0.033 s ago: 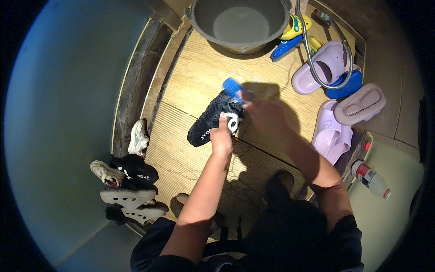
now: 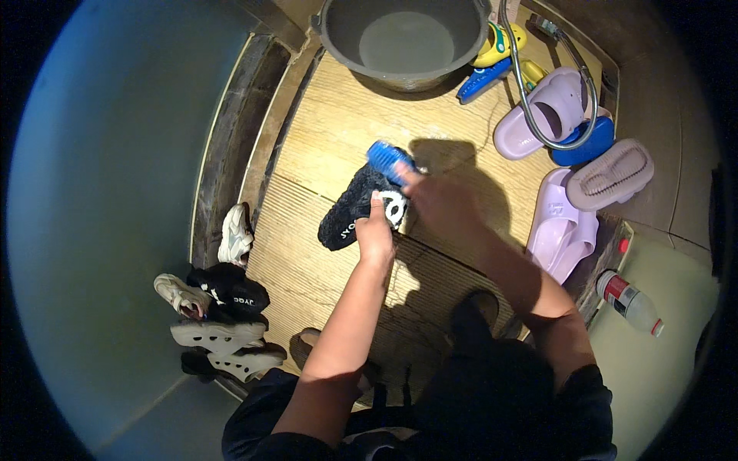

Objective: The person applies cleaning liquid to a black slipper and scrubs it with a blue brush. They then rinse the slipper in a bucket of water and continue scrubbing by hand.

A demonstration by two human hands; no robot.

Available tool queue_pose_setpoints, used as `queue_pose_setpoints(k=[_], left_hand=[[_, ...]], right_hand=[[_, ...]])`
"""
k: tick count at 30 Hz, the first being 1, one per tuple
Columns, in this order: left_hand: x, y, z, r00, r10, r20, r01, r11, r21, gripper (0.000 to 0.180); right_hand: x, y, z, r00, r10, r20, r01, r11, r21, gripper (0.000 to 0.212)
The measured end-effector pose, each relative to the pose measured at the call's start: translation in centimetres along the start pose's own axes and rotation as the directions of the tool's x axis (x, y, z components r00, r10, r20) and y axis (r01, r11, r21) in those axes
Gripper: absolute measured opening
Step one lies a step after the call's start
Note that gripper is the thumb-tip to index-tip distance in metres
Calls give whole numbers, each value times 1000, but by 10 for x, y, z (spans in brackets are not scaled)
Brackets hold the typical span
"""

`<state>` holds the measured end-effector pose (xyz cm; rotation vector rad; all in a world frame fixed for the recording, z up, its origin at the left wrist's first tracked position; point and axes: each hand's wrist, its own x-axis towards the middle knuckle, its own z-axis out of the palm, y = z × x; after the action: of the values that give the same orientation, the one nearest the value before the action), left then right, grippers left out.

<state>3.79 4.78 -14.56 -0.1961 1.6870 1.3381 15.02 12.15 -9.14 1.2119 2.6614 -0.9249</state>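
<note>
A black fuzzy slipper [image 2: 347, 213] with white markings is tilted in front of me, over the ribbed floor. My left hand [image 2: 375, 240] grips its near side, thumb on top by the white patch. In my right hand [image 2: 419, 184] is a blue scrubbing brush [image 2: 383, 159], its head against the slipper's far end. That hand is partly blurred, but its fingers are wrapped round the brush. A similar black slipper [image 2: 240, 287] lies among shoes at the left.
A dark bucket [image 2: 327, 34] of water stands at the far side. Lilac slides [image 2: 550, 223], a blue sandal [image 2: 486, 79], a yellow clog [image 2: 500, 44] and a shower hose [image 2: 530, 115] lie right. A plastic bottle [image 2: 632, 303] lies near right; pale clogs [image 2: 207, 333] sit left.
My right hand has shifted the brush slightly left, further onto the slipper's far end. The left hand keeps its hold with almost no movement.
</note>
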Motion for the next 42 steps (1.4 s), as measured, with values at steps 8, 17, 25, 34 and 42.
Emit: queue_pose_setpoints(k=[8, 17, 25, 34, 42], left_hand=[[-10, -6, 54, 1000, -10, -7, 9, 987, -160, 41], [11, -5, 45, 998, 0, 65, -4, 998, 68, 37], [14, 0, 54, 992, -49, 117, 36, 993, 112, 39], [9, -16, 65, 997, -19, 78, 5, 984, 178, 38], [36, 4, 67, 999, -27, 36, 20, 984, 175, 37]], right_hand=[[32, 76, 0, 944, 154, -293, -12, 900, 435, 34], [20, 154, 11, 997, 73, -30, -29, 684, 729, 50], [40, 123, -19, 924, -76, -374, 281, 799, 532, 36], [103, 185, -36, 936, -212, 282, -18, 770, 638, 36], [32, 173, 10, 986, 31, -161, 84, 748, 658, 43]])
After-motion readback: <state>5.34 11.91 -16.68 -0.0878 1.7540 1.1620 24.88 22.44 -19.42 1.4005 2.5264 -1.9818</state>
